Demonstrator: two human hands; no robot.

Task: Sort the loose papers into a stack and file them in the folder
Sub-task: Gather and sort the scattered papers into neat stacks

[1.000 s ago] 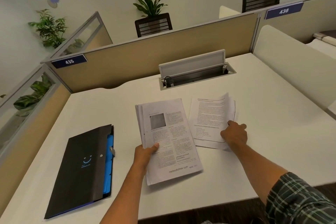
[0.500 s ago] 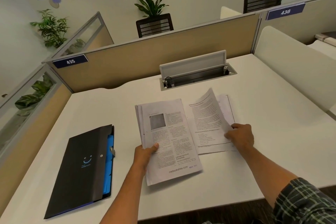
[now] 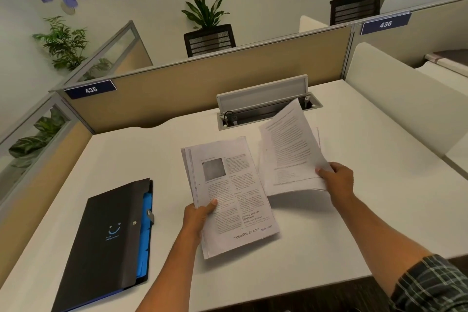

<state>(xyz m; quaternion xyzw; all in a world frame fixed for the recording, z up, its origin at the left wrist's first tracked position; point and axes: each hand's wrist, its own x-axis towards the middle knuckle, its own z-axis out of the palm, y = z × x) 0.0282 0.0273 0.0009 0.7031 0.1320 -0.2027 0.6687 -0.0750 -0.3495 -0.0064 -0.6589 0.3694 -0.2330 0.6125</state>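
Observation:
My left hand grips the left edge of a paper stack, whose top page has printed columns and a grey picture. The stack is held just above the white desk. My right hand pinches a loose printed sheet at its lower right edge and holds it tilted up off the desk, to the right of the stack. Another white sheet edge shows behind it. A black folder with a smiley mark and blue inner dividers lies shut at the left front of the desk.
An open cable tray with a raised grey lid sits at the desk's back edge, just behind the lifted sheet. Tan partition panels wall the back and left. A white divider stands at the right.
My right hand has taken hold of the loose sheet and lifted it off the desk, tilting its far end up. The left hand and its stack have stayed put.

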